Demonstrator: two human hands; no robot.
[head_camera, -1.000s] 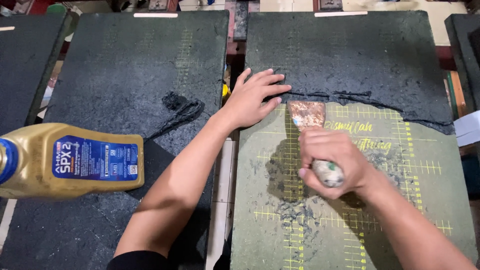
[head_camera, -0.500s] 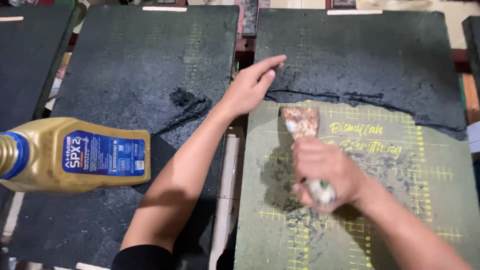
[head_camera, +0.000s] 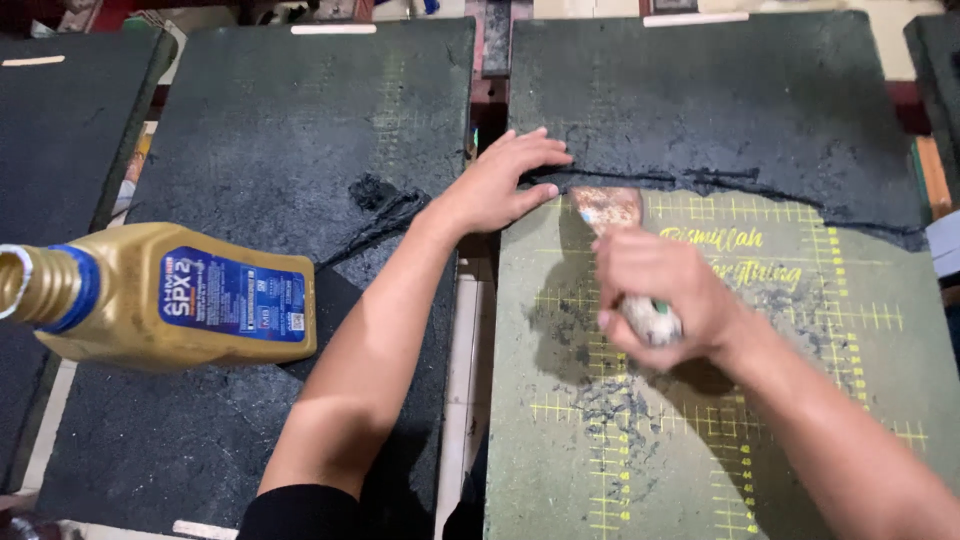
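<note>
1. We are passing a gold bottle (head_camera: 170, 295) lying on its side on the left board (head_camera: 270, 200), well apart from both hands.
2. Our left hand (head_camera: 500, 185) is pressing its spread fingers flat on the black coating's (head_camera: 720, 110) edge.
3. Our right hand (head_camera: 650, 295) is gripping the scraper (head_camera: 612, 215), fingers wrapped tight round its handle, blade touching the coating edge on the green board (head_camera: 700, 450); too steep an angle could gouge it or slip towards our left fingers.

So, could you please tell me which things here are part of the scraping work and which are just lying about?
In use:
- scraper, gripped in the right hand
- green board with yellow grid lines
- black coating on its far part, pressed by the left hand

Lying about:
- gold bottle, on its side, cap off
- black board under it
- other dark boards at the edges
</note>
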